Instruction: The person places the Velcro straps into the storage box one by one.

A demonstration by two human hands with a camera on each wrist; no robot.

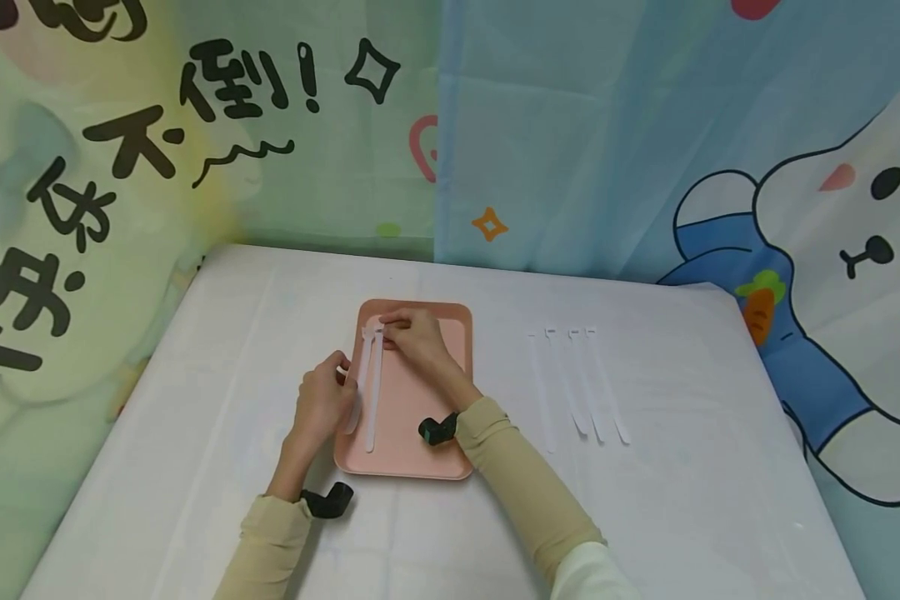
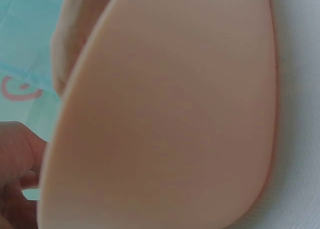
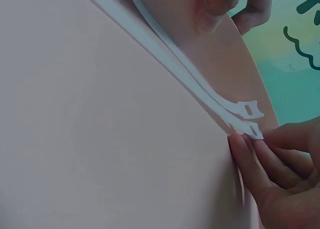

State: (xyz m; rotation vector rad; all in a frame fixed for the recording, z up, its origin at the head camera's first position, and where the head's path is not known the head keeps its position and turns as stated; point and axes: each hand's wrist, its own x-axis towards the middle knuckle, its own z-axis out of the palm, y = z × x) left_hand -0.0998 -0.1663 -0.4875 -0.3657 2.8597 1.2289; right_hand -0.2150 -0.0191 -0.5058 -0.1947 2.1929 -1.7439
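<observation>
Two white strap-type cable ties with slotted heads lie lengthwise on the left part of a pink tray (image 1: 420, 417). My right hand (image 1: 420, 340) reaches over the tray's far end and pinches the head of the right-hand cable tie (image 1: 374, 400) between thumb and finger. Beside it, the other cable tie (image 3: 247, 109) has its head free in the right wrist view. My left hand (image 1: 324, 400) is at the tray's left rim, its fingers loosely bent near that other tie, with nothing seen between them. In the left wrist view, the tray's side covers part of the fingers.
Several more white cable ties (image 1: 573, 383) lie side by side on the white tablecloth (image 1: 690, 500), right of the tray. A printed curtain (image 1: 555, 150) hangs behind the table. A black wrist camera (image 1: 438, 429) sits over the tray's lower right.
</observation>
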